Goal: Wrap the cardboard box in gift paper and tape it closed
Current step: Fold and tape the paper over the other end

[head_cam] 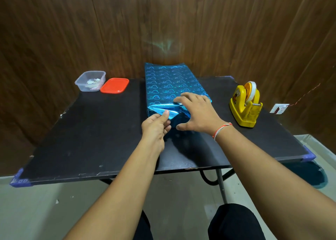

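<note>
Both hands working the box's (pixel 169 87) near end: left (pixel 156 127) pinching the flap (pixel 163 112) between thumb and fingers, right (pixel 197 112) spread flat, pressing paper; box mid-table, running lengthwise away.

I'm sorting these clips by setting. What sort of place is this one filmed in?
Probably a plain indoor room set up as a makeshift craft station, not a shop or kitchen: a black folding table against a wood-panelled wall, holding a yellow tape dispenser and a blue-wrapped box.
</note>
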